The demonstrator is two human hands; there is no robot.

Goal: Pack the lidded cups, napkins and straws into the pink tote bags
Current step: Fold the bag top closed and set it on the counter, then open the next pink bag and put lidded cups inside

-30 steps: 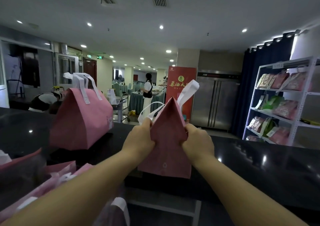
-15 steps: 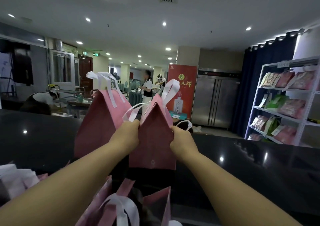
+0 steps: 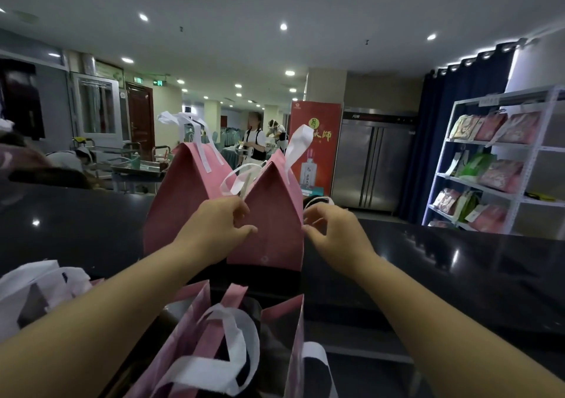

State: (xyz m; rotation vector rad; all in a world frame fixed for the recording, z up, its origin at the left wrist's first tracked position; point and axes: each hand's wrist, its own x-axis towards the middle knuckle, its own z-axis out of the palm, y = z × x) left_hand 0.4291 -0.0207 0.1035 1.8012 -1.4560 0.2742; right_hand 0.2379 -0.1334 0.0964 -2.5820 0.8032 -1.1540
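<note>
In the head view, two pink tote bags stood closed and upright on the dark, glossy surface (image 3: pixel 458 275), their sides touching. The nearer tote bag (image 3: pixel 272 223) stood in the middle of the frame, its top folded to a peak and its white handles (image 3: pixel 298 144) sticking up. The second tote bag (image 3: pixel 183 202) stood just to its left and slightly further back, with its own white handles above it.

The left hand (image 3: pixel 220 223) was at the nearer bag's left edge, fingers curled there and thumb laid across the front panel, pinching the edge. The right hand (image 3: pixel 333 229) was at the bag's right edge with fingers loosely curled and the tips meeting the fabric; whether it pinched or only touched could not be told.

Below the forearms, an open tote bag (image 3: pixel 195 321) gaped at the bottom of the frame, its white handles flopped across the mouth. To the right stood a white shelf (image 3: pixel 519 196) stocked with pink and green packages.
</note>
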